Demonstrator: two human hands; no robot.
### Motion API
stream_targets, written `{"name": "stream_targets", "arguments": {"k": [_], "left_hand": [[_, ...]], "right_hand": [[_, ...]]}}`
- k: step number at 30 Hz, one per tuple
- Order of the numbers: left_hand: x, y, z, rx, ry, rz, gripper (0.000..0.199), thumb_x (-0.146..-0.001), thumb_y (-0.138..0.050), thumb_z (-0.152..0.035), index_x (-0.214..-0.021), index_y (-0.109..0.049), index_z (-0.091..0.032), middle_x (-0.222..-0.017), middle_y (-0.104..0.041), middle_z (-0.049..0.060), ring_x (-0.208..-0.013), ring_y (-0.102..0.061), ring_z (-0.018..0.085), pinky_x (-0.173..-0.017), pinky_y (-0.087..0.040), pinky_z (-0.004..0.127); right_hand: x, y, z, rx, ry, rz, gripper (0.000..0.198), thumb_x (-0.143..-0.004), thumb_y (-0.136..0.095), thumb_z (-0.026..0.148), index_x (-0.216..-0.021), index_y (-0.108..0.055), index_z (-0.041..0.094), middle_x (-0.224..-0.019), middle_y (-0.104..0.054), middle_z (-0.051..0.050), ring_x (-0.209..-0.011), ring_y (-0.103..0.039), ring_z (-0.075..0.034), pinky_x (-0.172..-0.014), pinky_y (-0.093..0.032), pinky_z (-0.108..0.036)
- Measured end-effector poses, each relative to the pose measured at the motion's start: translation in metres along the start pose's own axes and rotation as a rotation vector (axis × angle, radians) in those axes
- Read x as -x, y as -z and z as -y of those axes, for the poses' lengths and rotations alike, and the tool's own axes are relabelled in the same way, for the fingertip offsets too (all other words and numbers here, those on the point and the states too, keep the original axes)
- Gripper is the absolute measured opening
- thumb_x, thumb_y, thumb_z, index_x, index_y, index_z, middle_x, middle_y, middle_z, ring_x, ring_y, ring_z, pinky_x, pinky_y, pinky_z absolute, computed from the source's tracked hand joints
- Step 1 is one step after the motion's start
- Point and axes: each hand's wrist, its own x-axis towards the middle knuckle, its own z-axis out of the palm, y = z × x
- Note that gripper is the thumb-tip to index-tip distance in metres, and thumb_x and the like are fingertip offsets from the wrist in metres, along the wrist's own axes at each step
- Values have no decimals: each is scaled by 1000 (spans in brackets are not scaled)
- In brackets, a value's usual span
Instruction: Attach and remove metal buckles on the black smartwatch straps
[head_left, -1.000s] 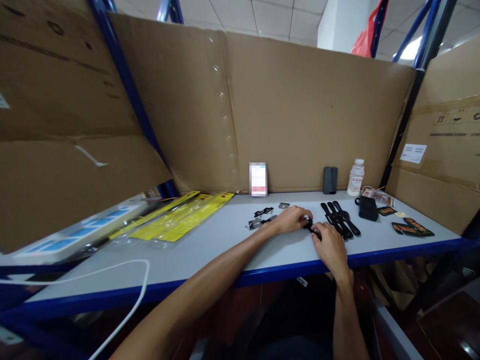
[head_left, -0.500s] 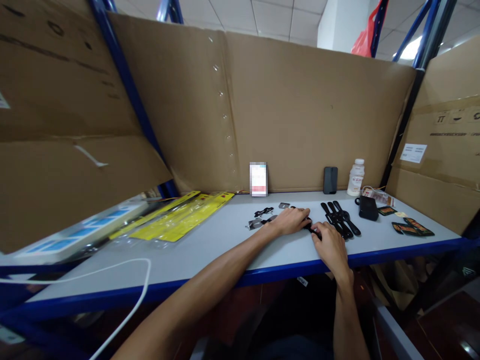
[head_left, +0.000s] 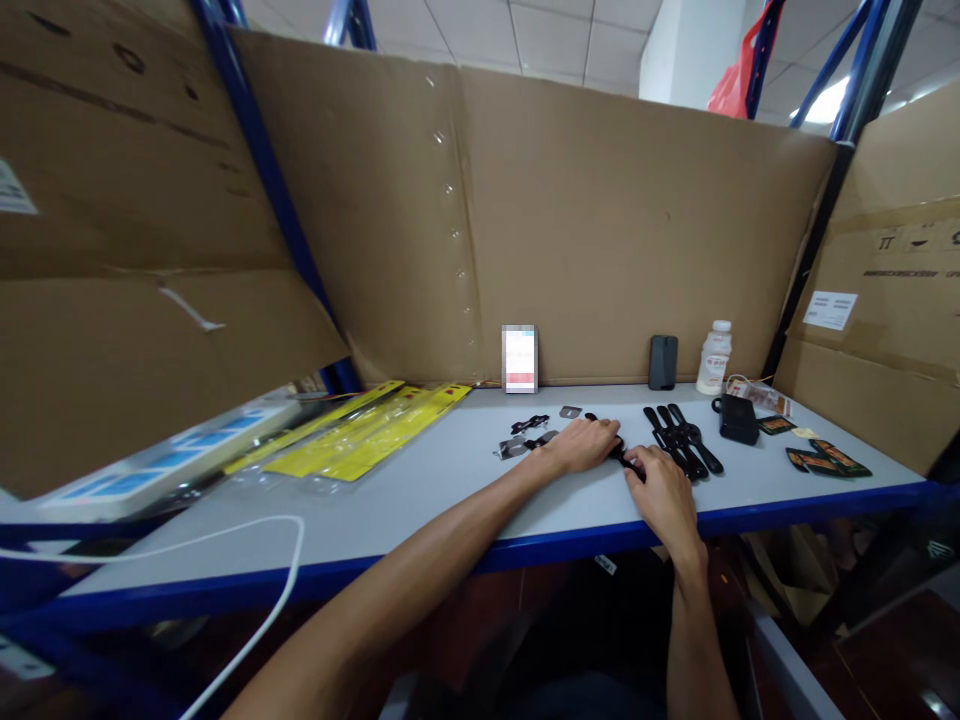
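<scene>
A black watch-like strap (head_left: pixel 618 449) lies flat on the grey table, partly hidden under my fingers. My left hand (head_left: pixel 587 445) bends over its far part, with the fingers closed on it. At its near end my right hand (head_left: pixel 663 487) pinches it between thumb and fingers. Several similar black straps with round middles (head_left: pixel 681 440) lie side by side just right of my right hand. Left of my left hand are a dark metal clip-like piece (head_left: pixel 529 424), a silver piece (head_left: pixel 514 447) partly behind my wrist, and a small grey plate (head_left: pixel 570 412).
A lit phone (head_left: pixel 520 358) and a dark phone-shaped block (head_left: pixel 663 362) lean against the cardboard at the back. To the right are a white bottle (head_left: pixel 714 358), a black case (head_left: pixel 738 419) and dark packets (head_left: pixel 829 459). Yellow packaging (head_left: pixel 397 440) and a white cable (head_left: pixel 289 570) lie left.
The whole view has shifted slightly. Both hands stay at the black strap, with little visible movement.
</scene>
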Motion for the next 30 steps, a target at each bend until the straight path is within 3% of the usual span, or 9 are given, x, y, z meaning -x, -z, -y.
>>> {"name": "stream_targets", "arguments": {"k": [3,8,12,16,22,25,30], "left_hand": [[-2,2,13,9,79,-12,27,-106,-44,-32,-117,-63,-15,-108,-75,17,-100,-74,31,-83,-53,38],[2,6,51,12,322,4,26,-102,-49,-29,-109,-70,-14,-109,-75,20,-99,-73,31,-80,-50,35],[9,7,68,-22,360,34,28,-100,-48,-26,-106,-72,-13,-106,-75,21,-95,-73,30,-76,-48,33],[7,5,56,101,205,-50,29,-96,-52,-24,-116,-72,-19,-104,-76,14,-93,-72,27,-76,-50,32],[1,3,24,205,-178,-118,45,-87,-50,-7,-122,-72,-24,-126,-72,7,-115,-65,23,-93,-52,32],[2,1,20,214,-235,-95,50,-83,-48,-3,-122,-73,-24,-124,-73,6,-117,-64,24,-99,-51,34],[1,-7,23,252,-269,-118,66,-76,-48,1,-134,-67,-26,-140,-67,5,-128,-58,23,-102,-51,36]], "right_hand": [[0,1,0,0,-1,4,22,-99,-56,21,-116,-70,24,-116,-71,-4,-108,-65,-20,-82,-42,-29],[1,1,0,-19,4,1,22,-99,-56,20,-116,-70,25,-117,-72,-3,-110,-65,-19,-83,-42,-27],[1,0,0,-24,1,2,23,-99,-55,20,-116,-70,25,-117,-72,-3,-110,-65,-19,-86,-43,-27],[1,0,0,-24,7,4,23,-99,-55,20,-116,-70,25,-116,-71,-4,-110,-65,-19,-86,-43,-27],[2,3,3,9,-26,16,23,-99,-56,23,-118,-68,24,-118,-70,-4,-108,-65,-20,-82,-42,-28],[2,2,4,44,-48,21,25,-99,-60,28,-122,-66,23,-122,-69,-5,-109,-66,-21,-81,-42,-29],[1,2,5,93,-58,40,29,-100,-60,30,-128,-62,24,-123,-70,-6,-110,-67,-20,-82,-43,-29]]}}
